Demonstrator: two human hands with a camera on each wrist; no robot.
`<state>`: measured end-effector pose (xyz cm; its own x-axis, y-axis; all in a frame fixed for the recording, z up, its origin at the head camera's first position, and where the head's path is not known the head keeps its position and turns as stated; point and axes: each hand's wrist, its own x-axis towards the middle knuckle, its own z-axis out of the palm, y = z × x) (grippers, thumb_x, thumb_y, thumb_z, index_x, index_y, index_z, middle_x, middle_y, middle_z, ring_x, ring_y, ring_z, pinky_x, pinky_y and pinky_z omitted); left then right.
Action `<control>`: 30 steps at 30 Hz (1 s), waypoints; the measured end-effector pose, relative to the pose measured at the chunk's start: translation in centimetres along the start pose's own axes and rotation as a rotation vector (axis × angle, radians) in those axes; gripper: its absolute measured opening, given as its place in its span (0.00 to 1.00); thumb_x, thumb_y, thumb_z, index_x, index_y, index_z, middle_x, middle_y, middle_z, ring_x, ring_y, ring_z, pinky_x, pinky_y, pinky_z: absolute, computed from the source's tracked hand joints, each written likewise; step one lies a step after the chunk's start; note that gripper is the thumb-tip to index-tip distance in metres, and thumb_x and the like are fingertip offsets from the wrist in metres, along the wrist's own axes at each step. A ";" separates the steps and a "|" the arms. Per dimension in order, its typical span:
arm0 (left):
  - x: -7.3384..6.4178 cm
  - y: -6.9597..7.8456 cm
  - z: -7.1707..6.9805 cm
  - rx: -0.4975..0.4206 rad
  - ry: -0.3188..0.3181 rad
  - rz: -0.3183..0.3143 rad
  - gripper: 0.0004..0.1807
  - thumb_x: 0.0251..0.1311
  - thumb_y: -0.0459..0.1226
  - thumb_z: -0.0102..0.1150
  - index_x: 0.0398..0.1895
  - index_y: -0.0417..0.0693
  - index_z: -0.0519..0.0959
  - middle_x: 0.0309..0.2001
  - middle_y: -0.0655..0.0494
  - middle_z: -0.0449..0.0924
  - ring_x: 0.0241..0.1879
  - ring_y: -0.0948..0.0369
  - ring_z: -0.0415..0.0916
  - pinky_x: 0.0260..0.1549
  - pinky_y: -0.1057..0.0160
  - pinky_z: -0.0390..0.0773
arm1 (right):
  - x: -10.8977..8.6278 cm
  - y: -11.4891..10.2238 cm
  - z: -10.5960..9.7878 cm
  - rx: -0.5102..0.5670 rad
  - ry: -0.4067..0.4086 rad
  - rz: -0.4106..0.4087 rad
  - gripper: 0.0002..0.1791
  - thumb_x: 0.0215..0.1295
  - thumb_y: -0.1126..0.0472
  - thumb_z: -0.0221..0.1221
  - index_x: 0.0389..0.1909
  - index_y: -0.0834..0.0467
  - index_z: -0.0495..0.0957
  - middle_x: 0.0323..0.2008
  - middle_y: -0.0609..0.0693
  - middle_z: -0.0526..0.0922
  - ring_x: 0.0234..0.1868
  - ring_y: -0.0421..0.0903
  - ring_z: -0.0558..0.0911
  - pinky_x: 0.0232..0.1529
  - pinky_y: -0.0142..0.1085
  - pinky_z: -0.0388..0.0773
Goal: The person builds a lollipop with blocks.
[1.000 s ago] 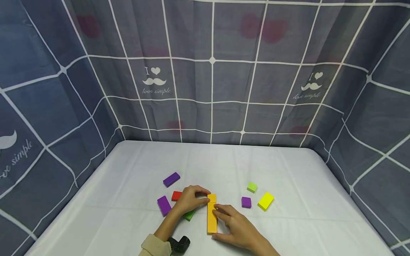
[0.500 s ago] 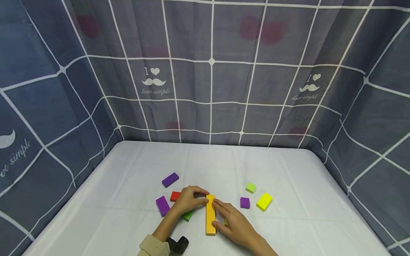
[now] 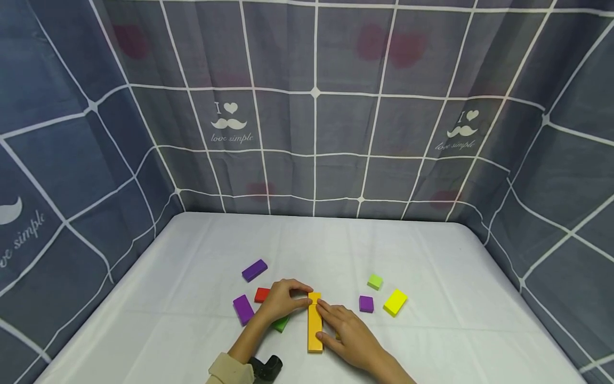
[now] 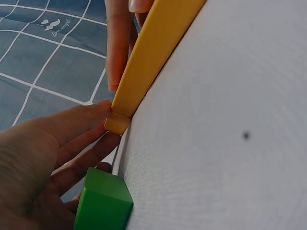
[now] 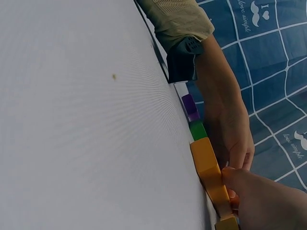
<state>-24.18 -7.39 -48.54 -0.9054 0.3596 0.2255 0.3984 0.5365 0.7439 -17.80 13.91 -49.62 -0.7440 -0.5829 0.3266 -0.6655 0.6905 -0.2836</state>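
Note:
A long orange block [image 3: 314,333] lies lengthwise on the white table, with a small orange block [image 3: 314,296] against its far end. My left hand [image 3: 283,300] pinches the small block between thumb and fingers, shown also at the left wrist view's small orange block [image 4: 116,123]. Along the long block's right side rests my right hand [image 3: 352,338], fingers fairly straight, fingertips near the joint and thumb touching the side. Another yellow-orange block [image 3: 338,336] is mostly hidden under the right hand. A green block [image 3: 281,323] sits beneath my left wrist, partly covered.
To the left lie two purple blocks [image 3: 255,270] and a red block [image 3: 262,295]. On the right are a light green block [image 3: 375,281], a small purple block [image 3: 366,304] and a yellow block [image 3: 395,303]. A gridded curtain [image 3: 288,122] surrounds the table.
My right hand has let go of the long block's near end; its thumb has moved up along the side and its fingers toward the joint. The left hand keeps its pinch.

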 end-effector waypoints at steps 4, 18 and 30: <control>0.1 0.1 -0.1 -0.009 0.003 0.000 0.12 0.50 0.41 0.67 0.39 0.48 0.84 0.38 0.59 0.82 0.40 0.59 0.76 0.42 0.58 0.77 | 0.0 0.0 0.0 -0.004 0.012 -0.020 0.31 0.67 0.42 0.48 0.64 0.57 0.67 0.65 0.46 0.65 0.58 0.45 0.71 0.55 0.46 0.71; 1.0 -0.5 -5.6 0.001 0.368 -0.050 0.14 0.49 0.36 0.68 0.42 0.46 0.83 0.37 0.53 0.82 0.36 0.53 0.77 0.34 0.59 0.78 | -0.1 0.0 0.2 0.011 -0.010 0.015 0.31 0.67 0.40 0.46 0.64 0.55 0.66 0.65 0.43 0.64 0.60 0.45 0.69 0.58 0.44 0.68; -1.1 -5.4 -8.9 0.147 0.389 -0.282 0.19 0.48 0.36 0.69 0.44 0.38 0.81 0.39 0.43 0.80 0.39 0.49 0.76 0.39 0.52 0.76 | -0.1 0.0 0.1 0.009 -0.007 0.005 0.32 0.67 0.41 0.46 0.65 0.56 0.65 0.66 0.44 0.63 0.60 0.44 0.69 0.58 0.44 0.68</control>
<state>-26.66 -17.44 -47.20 -0.9572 -0.1112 0.2674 0.1216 0.6835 0.7197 -17.70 13.92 -49.79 -0.7479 -0.5825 0.3184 -0.6620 0.6898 -0.2931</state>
